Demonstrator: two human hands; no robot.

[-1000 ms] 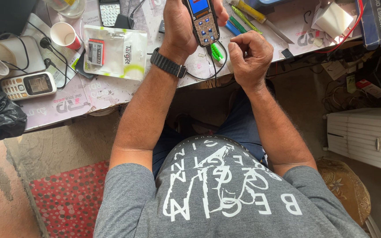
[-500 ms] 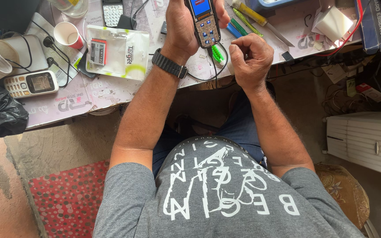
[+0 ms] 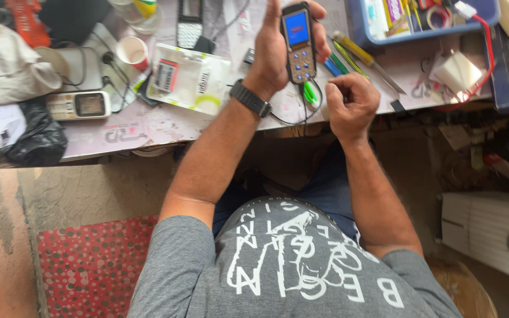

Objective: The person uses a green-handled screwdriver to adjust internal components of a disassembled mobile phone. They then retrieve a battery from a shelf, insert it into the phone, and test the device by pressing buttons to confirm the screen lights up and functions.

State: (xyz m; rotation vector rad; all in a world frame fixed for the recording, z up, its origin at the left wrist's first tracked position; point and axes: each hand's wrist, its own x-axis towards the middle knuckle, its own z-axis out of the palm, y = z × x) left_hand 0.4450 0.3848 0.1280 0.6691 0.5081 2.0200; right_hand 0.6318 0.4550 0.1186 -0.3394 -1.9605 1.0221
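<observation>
Our left hand (image 3: 275, 56) has its grip clamped around a keypad phone (image 3: 298, 42) with a lit blue screen, held over the tabletop (image 3: 148, 126). Just below it, our right hand (image 3: 350, 103) is closed in a fist beside the green plug (image 3: 310, 94) at the phone's base.

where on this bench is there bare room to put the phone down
Bare patch: the bench front, between the white handset and the left hand's wrist, below the clear packet. Crowded: behind, with cups and cables, and right of the right hand, with tools and the blue tray.
</observation>
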